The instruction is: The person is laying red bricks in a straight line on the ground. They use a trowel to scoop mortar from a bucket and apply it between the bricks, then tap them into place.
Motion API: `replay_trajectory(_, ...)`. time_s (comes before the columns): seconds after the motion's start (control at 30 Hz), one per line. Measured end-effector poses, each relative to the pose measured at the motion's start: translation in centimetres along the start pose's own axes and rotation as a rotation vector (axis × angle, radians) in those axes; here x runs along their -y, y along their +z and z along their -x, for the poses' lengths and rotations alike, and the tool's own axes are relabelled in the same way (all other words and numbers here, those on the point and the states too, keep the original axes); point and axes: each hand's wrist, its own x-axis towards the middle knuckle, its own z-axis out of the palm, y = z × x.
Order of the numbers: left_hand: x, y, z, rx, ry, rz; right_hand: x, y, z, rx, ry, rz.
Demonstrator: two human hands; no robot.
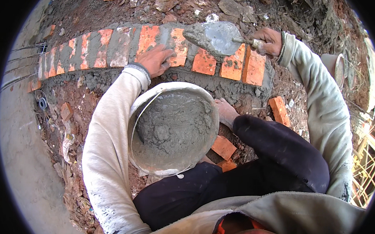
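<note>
My right hand point(267, 42) grips the handle of a metal trowel point(222, 35), its blade carrying grey mortar over a curved row of red bricks point(146, 36) bedded in mortar. My left hand point(152, 60) is on the row to the left of the trowel, fingers bent and slightly apart at a brick's edge, holding nothing that I can see. Just below that hand, between my forearm and bent leg, a white bucket point(212, 120) with a wire handle holds wet grey mortar point(171, 121). My bare foot point(226, 111) shows at the bucket's right.
Loose bricks point(223, 146) lie right of the bucket, another point(279, 111) farther right. A second bucket point(336, 68) stands beyond my right arm. A concrete strip point(32, 163) runs down the left, with metal rods point(22, 59) jutting over it. Yellowish sticks point(366, 164) lie at lower right.
</note>
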Motion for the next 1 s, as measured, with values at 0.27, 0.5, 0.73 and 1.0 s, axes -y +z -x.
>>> replay_trajectory(0.27,0.0,-0.5,1.9,0.071,0.119,-0.046,-0.1,0.9,-1.5,-0.346,-0.190,0.600)
replay_trajectory(0.5,0.4,0.3,5.4,0.176,-0.030,0.083,1.6,4.0,-1.8,-0.515,-0.288,1.127)
replay_trajectory(0.73,0.5,1.1,6.8,0.021,-0.049,0.167,-0.1,8.3,0.9,-0.108,0.208,0.211)
replay_trajectory(1.0,0.6,1.4,7.2,-0.030,-0.034,0.182,2.8,7.9,0.0,-0.052,0.310,0.798)
